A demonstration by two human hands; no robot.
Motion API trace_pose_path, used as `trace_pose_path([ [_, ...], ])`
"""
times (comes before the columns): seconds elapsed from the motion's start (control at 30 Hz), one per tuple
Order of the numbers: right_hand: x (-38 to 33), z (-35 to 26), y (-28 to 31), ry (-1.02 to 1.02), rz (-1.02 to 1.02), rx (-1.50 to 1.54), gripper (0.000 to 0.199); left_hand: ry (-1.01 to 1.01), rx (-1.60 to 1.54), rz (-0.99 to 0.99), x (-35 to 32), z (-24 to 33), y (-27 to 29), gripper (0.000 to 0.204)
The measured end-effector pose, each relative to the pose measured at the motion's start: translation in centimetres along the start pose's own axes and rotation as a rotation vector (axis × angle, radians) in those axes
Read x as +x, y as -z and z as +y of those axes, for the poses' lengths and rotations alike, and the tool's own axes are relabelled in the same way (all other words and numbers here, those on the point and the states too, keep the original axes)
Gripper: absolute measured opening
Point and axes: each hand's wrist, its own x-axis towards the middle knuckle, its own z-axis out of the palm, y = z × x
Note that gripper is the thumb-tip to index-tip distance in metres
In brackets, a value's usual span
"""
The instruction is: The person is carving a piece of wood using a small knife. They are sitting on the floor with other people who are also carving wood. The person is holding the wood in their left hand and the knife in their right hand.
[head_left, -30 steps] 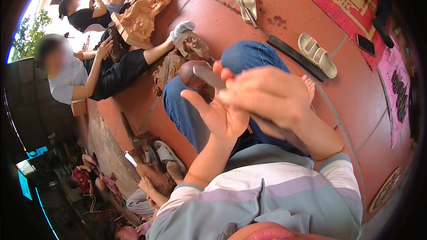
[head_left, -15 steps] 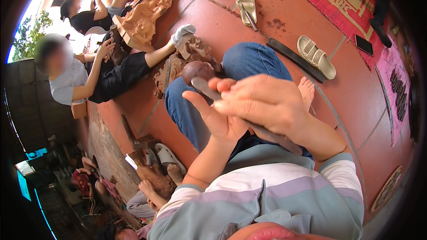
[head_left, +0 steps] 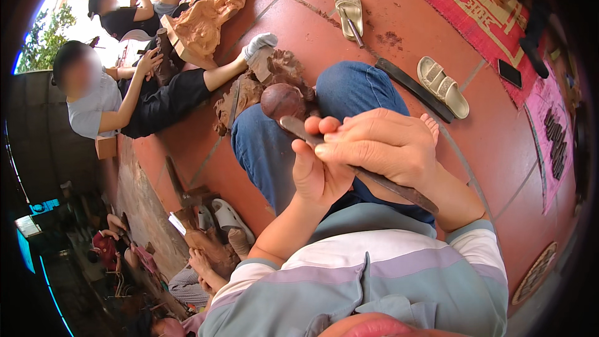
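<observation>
A long, flat, dark metal tool with a rounded tip [head_left: 399,190] slants across my lap. My right hand [head_left: 390,146] is wrapped over its middle, fingers curled round the shaft. Below it, my left hand [head_left: 318,181] grips from the near side, its thumb up against the tool close to the tip; its other fingers are partly hidden. Just beyond the tip sits a smooth, round, reddish-brown wooden knob [head_left: 281,101], between my knees. It adjoins a rough carved wood piece [head_left: 284,65], whose lower part my legs hide.
Beige sandals [head_left: 442,87] lie on the tiled floor beside a dark flat bar [head_left: 415,90]. A red mat [head_left: 462,6] and a phone [head_left: 510,73] are at far right. Two people sit at upper left near a large wood carving [head_left: 209,19]. An axe-like tool [head_left: 178,181] stands left.
My left thumb has come in from spread out to rest against the tool. The tool's tip has shifted slightly right and nearer me, away from the round knob.
</observation>
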Motion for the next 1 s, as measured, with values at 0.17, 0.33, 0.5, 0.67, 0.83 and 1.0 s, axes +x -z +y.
trace_pose_path([
  [0.17, -0.5, 1.1, -0.4, -0.074, -0.023, -0.081, 0.025, -0.013, 0.105, 0.297, 0.7, 0.3, -0.5, 0.031],
  [0.33, -1.2, -0.6, 2.0, -0.135, -0.039, 0.127, 0.016, 0.124, 0.258, 0.192, -2.2, 0.5, -0.7, 0.037],
  [0.5, -4.2, 2.3, 3.7, -0.439, 0.188, 0.352, 0.015, 0.113, 1.682, 0.318, -0.7, 5.9, -6.0, 0.012],
  [0.67, -5.2, 3.4, 3.5, -0.657, 0.399, 0.715, 0.011, -0.308, 2.66, -0.447, 4.6, 9.4, -6.6, 0.019],
  [0.83, -6.0, 4.2, 2.7, -0.719, 0.375, 0.957, 0.014, -0.002, 2.42, -0.499, 7.4, 13.3, -3.4, 0.015],
  [1.0, -6.1, 4.3, 1.8, -0.815, 0.316, 0.918, 0.02, -0.278, 2.521, 0.069, 4.5, 15.3, -1.1, 0.032],
])
